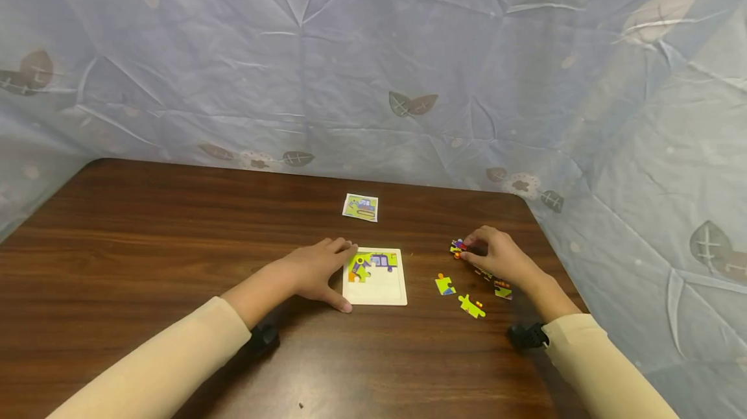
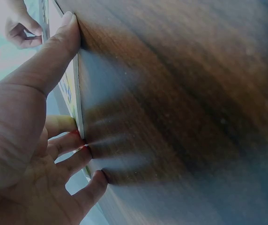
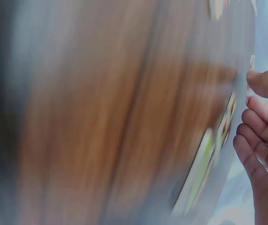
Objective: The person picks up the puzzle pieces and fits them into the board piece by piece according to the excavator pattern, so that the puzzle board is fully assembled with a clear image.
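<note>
Fingers of my left hand [image 1: 315, 271] lie spread against the puzzle tray [image 1: 375, 289]; my right hand [image 1: 496, 255] pinches a puzzle piece [image 1: 458, 248], half hidden beneath. Loose pieces [image 1: 445, 285] beside my wrist; bare bench [image 1: 146, 224] leftward

A big brown wooden table [image 1: 146, 224] with dark wood stripes fills the bottom of the view, and its far corners are round. Behind it and along its right side hangs a thin, wrinkled, pale blue sheet [image 1: 362, 62] with brown leaf shapes printed on it. Soft light makes a shiny patch on the wood near the front edge.
</note>
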A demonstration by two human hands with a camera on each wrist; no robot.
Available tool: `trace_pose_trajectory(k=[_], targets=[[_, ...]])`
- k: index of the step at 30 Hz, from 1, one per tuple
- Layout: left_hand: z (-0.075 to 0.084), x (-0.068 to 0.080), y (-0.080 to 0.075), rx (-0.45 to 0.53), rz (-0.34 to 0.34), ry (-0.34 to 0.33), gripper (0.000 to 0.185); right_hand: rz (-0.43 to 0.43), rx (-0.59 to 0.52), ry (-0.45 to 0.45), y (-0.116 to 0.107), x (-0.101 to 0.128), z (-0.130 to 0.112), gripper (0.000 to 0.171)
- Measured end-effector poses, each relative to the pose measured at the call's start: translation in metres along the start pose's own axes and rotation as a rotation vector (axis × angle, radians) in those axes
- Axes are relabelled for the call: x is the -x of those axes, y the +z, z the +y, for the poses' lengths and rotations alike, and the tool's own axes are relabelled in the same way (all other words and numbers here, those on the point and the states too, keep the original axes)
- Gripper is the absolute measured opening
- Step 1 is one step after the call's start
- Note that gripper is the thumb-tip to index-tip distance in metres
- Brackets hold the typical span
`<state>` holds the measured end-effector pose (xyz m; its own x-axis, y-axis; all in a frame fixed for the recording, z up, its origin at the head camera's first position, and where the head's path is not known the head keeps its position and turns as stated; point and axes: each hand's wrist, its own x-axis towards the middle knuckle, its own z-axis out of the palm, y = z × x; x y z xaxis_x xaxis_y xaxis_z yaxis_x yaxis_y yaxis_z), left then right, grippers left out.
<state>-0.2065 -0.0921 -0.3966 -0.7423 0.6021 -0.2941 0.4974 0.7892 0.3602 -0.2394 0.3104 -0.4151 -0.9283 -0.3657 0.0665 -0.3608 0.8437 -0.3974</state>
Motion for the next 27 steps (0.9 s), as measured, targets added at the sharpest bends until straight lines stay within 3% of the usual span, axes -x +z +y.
trace_pose_trajectory(k=[8,19,27], targets=[[-0.001,0.000,0.001,-0.007,0.001,-0.007,0.113,-0.064,0.020,-0.172,0.012,-0.003,-0.045,0.021],[0.000,0.000,0.001,0.001,0.001,-0.007,0.113,-0.131,-0.008,-0.284,0.032,-0.012,-0.104,0.026],[0.000,-0.001,0.000,-0.004,-0.001,-0.015,0.113,-0.146,-0.005,-0.338,0.044,-0.017,-0.126,0.024]])
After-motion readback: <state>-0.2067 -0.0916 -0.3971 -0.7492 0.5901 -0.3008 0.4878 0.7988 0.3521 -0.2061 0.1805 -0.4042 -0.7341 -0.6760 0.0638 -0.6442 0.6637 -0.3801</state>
